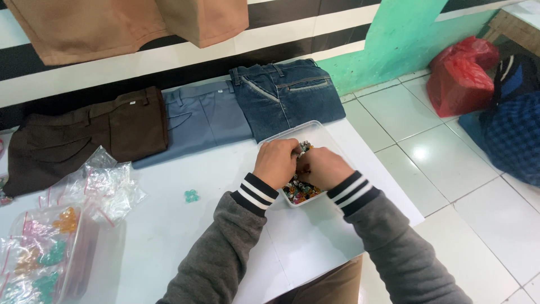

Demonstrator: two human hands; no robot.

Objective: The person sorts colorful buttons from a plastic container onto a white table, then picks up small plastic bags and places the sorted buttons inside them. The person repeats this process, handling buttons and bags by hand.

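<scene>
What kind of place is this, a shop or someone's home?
Probably a small clothing shop or stall: folded blue denim jeans, grey trousers and brown trousers lie displayed along a white table, where both hands sort a clear tray of coloured beads.

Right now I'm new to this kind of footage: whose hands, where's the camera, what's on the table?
There is one picture, taken from a camera on the person's head, looking down. No machine is involved, only two bare hands in grey sleeves with striped cuffs. The left hand and right hand meet over a clear shallow plastic tray of small mixed-colour beads; the fingers are curled together, and what exactly they pinch is hidden. On the white table lie three folded trousers: dark brown, grey-blue and blue denim. At left sit empty small clear zip bags and a clear box of bagged coloured pieces. One loose teal piece lies beside the left cuff.
</scene>
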